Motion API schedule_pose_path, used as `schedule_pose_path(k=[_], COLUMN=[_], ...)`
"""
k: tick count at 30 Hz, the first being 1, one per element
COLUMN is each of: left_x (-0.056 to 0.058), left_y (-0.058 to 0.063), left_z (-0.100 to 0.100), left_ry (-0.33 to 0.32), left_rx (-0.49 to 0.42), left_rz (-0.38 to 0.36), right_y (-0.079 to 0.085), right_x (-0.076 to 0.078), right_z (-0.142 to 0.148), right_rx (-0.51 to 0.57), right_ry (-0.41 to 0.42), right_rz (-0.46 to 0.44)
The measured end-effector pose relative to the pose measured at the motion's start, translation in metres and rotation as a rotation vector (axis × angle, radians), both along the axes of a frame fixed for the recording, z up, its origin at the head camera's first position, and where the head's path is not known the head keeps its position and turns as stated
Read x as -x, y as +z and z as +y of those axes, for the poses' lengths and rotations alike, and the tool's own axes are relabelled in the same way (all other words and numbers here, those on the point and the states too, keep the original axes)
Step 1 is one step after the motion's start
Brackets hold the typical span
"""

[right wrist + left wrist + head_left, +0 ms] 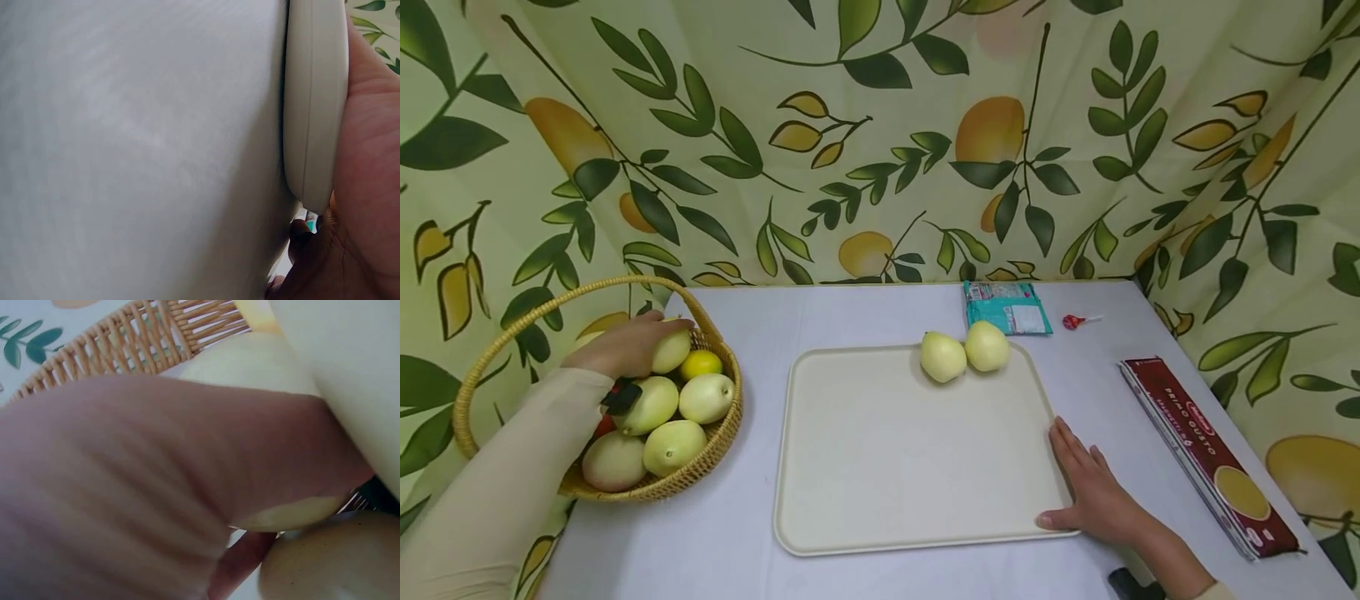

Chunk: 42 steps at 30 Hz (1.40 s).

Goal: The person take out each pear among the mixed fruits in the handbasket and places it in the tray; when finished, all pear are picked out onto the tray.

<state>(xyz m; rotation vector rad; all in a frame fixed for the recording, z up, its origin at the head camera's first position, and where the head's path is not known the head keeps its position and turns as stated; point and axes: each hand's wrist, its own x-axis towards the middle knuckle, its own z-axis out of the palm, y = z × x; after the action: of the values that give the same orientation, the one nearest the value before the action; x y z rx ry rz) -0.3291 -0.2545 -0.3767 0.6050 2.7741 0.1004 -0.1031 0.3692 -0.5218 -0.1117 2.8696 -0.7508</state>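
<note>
My left hand (625,346) reaches into a wicker basket (726,446) at the left and grips a pale yellow-green fruit (672,350). In the left wrist view the left hand (187,456) covers much of that fruit (250,359). Around it lie several more pale fruits, a yellow lemon (702,364) and something red, mostly hidden. My right hand (1093,492) rests on the right edge of a cream tray (917,450), fingers extended and thumb spread over its near corner. In the right wrist view, the palm (369,181) lies against the tray's rim (315,106). Two pale fruits (943,357) sit at the tray's far right.
Behind the tray lies a teal packet (1009,308) with a red lollipop (1075,322) beside it. A long dark red spaghetti pack (1210,458) lies along the right side of the white-covered table (745,533). The basket's tall handle (580,292) arches over the left forearm.
</note>
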Motion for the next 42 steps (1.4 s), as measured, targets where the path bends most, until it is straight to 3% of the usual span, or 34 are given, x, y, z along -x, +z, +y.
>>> schedule_pose_path(k=[8,15,22,28,35,42], left_x=[-0.001,-0.023,-0.039,-0.03,-0.014,0.0], left_y=[-0.001,0.01,0.021,0.0,-0.028,-0.068], left_z=[0.005,0.016,0.047,0.08,0.137,0.185], left_ry=[-0.054,-0.054,-0.169,-0.169,-0.195,-0.189], left_rx=[-0.06,-0.129,-0.267,-0.44,-0.691,-0.765], left_rz=[0.069,0.122,0.196,0.169,0.042,-0.049], right_y=[-0.001,0.001,-0.001,-0.004,-0.003,-0.003], right_x=[-0.002,0.0,-0.002,-0.004,-0.002,0.0], right_z=[-0.002,0.001,0.004,0.003,0.003,0.001], right_rx=[-0.009,-0.019,-0.004,0.009,-0.002,0.006], right_ry=[-0.007,0.008,-0.008,-0.021,-0.016,-0.005], right_rz=[-0.002,0.009,-0.001,-0.012,0.004,0.007])
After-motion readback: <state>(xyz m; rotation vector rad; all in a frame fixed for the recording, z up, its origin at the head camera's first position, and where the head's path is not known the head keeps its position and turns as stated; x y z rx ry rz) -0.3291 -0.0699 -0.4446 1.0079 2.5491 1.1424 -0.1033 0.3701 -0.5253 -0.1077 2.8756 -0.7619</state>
